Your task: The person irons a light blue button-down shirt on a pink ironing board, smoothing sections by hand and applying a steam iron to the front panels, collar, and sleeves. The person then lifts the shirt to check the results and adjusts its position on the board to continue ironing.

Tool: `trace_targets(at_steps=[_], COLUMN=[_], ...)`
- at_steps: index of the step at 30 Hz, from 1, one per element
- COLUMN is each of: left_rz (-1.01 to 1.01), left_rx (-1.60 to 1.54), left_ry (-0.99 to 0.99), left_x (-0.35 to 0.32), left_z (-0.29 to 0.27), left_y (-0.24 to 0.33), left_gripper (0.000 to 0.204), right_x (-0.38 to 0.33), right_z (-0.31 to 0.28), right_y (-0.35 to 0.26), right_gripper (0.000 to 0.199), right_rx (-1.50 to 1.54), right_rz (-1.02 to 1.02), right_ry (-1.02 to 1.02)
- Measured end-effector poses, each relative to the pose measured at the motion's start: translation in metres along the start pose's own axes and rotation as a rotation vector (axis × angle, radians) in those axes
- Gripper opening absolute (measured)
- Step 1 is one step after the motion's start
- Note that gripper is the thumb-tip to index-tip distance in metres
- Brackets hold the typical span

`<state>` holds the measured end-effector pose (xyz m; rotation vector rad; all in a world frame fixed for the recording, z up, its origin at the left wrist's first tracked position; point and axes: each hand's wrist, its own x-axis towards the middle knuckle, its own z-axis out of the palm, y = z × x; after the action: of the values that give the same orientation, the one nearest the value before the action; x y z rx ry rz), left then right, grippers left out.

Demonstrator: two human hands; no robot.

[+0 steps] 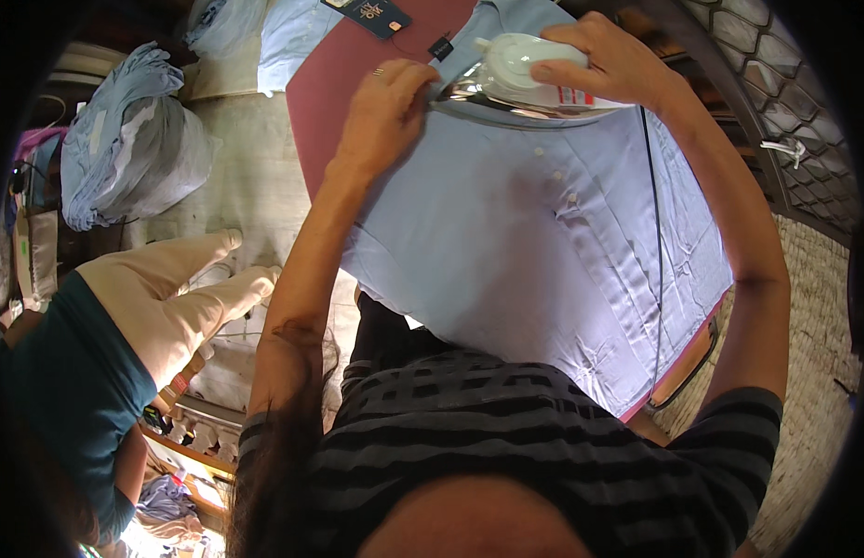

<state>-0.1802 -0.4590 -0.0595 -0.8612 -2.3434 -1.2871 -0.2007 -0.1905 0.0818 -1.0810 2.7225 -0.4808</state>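
A light blue button-front shirt [450, 223] lies spread over a maroon ironing board [325, 102]. My right hand [618, 65] is wrapped round the handle of a white iron [520, 65] with a shiny metal lower part. The iron rests on the upper part of the shirt, near the collar, its tip pointing left. Just left of that tip, my left hand [385, 116] has its fingers curled down at the shirt's edge, gripping the cloth. A dark hang tag [374, 14] on a string lies beyond my left hand, close to a small black neck label [440, 48].
The iron's black cord [653, 214] runs down across the shirt's right side. A metal lattice gate [776, 93] stands at right. To the left, blue garments in clear plastic [139, 139] are piled up, and another person in beige trousers [171, 279] is close by.
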Motion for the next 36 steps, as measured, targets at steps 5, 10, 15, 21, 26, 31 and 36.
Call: trace_targets(at_steps=[5,10,15,21,26,31,36], left_rz=[-0.15,-0.295,-0.316,-0.506,-0.451,-0.479,-0.392], left_rx=[0.396,0.425,0.335,0.158,0.199,0.188,0.232], left_ry=[0.177,0.195,0.223,0.201,0.15,0.183,0.254], left_x=[-0.022,-0.042,-0.035,-0.03,-0.031,-0.033,-0.034], left_z=[-0.027,-0.025,-0.023,-0.031,-0.036,-0.039,-0.036], left_y=[0.002,0.015,0.006,0.006,0.002,0.004,-0.002], left_gripper=[0.024,0.023,0.02,0.016,0.015,0.013,0.011], right_x=[0.005,-0.019,0.0,0.022,0.031,0.031,0.027], right_z=[-0.002,-0.01,0.003,0.022,0.026,0.021,0.017], right_y=[0.0,0.017,-0.008,-0.045,-0.053,-0.053,-0.049], right_gripper=[0.039,0.04,0.037,0.048,0.051,0.05,0.041], right_rx=[-0.095,0.09,0.126,0.105,0.102,0.076,0.109], right_rz=[-0.017,-0.07,-0.082,0.153,0.248,0.293,0.203], right_ry=[-0.097,-0.109,-0.017,0.089,0.137,0.058,0.026])
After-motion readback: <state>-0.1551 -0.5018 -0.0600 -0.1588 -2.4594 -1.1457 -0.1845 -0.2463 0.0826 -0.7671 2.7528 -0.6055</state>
